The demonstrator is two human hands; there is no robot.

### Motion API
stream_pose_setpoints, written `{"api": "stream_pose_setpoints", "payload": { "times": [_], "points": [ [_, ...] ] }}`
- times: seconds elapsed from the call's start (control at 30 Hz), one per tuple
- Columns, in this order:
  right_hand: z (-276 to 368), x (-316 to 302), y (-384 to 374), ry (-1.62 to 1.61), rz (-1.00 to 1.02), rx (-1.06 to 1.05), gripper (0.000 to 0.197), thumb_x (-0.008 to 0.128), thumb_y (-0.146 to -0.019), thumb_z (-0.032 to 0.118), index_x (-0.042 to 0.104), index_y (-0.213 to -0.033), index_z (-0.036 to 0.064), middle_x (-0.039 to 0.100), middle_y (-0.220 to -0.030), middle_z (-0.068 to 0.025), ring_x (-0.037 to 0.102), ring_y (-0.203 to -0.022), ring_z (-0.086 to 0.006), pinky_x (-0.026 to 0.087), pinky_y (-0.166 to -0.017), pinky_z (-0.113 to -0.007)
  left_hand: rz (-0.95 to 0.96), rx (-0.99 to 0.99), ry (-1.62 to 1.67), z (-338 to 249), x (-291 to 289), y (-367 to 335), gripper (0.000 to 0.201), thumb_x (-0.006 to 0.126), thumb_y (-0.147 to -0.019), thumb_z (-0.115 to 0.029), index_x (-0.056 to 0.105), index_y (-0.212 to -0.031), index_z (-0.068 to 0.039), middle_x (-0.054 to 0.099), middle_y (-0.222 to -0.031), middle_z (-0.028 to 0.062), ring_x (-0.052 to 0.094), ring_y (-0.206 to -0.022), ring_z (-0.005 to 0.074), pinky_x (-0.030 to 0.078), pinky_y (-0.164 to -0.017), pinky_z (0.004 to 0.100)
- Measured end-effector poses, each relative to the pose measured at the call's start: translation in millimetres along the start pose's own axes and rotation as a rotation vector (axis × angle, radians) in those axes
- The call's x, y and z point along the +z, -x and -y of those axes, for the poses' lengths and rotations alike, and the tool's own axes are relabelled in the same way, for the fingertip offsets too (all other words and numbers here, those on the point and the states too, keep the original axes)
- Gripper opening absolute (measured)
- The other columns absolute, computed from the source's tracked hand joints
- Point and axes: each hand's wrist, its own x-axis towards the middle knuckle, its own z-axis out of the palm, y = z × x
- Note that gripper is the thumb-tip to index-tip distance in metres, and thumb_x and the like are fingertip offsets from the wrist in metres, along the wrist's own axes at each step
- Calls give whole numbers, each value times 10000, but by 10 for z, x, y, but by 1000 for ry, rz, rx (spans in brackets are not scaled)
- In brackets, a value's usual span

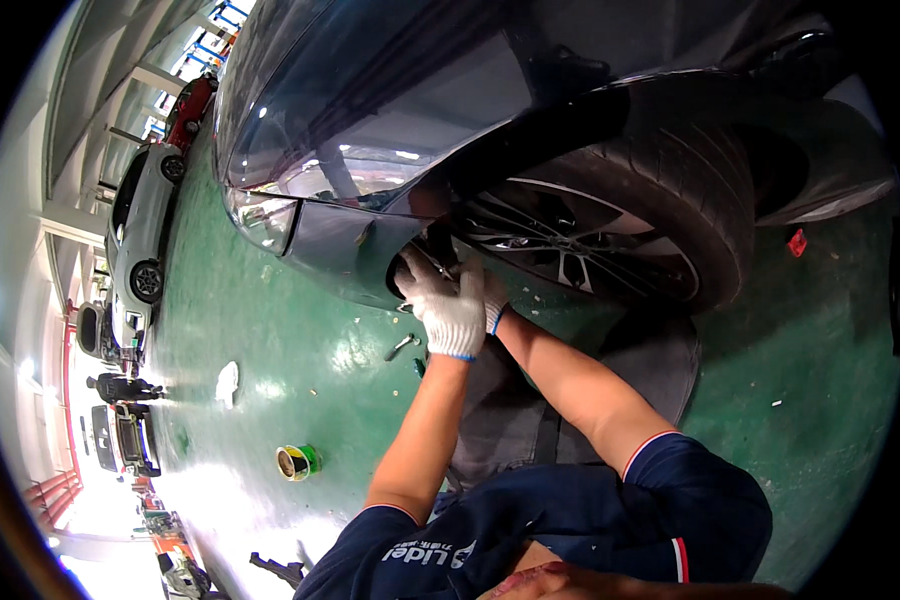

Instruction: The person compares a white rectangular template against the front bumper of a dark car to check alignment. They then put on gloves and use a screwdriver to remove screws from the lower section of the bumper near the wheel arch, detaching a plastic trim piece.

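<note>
Both of my hands wear white knit gloves and work at the front wheel arch of a dark grey car (370, 110). My left hand (444, 308) reaches into the dark gap behind the bumper corner (345, 250), its fingers bent around a small metallic piece too unclear to name. Close beside it, my right hand (494, 296) is largely covered by the left, and its fingers are hidden. Just right of the hands is the wheel (570, 240), turned outward with its spokes showing. A short metal hand tool (402, 347) lies on the floor near my left wrist.
On the green floor (300, 390) stand a small yellow-green tin (298, 462) and a crumpled white item (228, 384). A red scrap (796, 242) lies beyond the tyre. Parked cars, including a white one (142, 245), line the left side, where a person in dark clothes (122, 388) stands.
</note>
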Motion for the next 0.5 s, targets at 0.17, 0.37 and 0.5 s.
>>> {"api": "stream_pose_setpoints", "payload": {
  "times": [0.17, 0.37, 0.5],
  "points": [
    [-136, 115, 17, -100, 39, -84, 342, 727, -924, 406, 749, -1030, 82, 765, -997, -156, 734, -974, -284, 551, -837, -406, -66, 147, 143, -297, -217, 147, 868, 770, -885, -239, 319, -1559, 70, 387, -1553, 324, 410, -1441, 430, 345, -1184, 429],
    [-406, 299, -125, -621, 164, 70, 319, 752, -909, 360, 761, -1071, 86, 760, -1048, -171, 732, -988, -258, 552, -849, -393, -114, 48, 156, -395, -200, 47, 735, 763, -885, -143, 427, -1501, 74, 491, -1521, 275, 508, -1394, 322, 412, -1135, 388],
    [-490, 419, -49, -531, 161, -57, 289, 741, -917, 321, 762, -1106, 103, 763, -1060, -162, 730, -1012, -252, 554, -863, -386, -144, 103, 249, -403, -224, -10, 597, 763, -879, -141, 530, -1377, 92, 571, -1380, 297, 569, -1282, 418, 438, -1094, 434]
  ]
}}
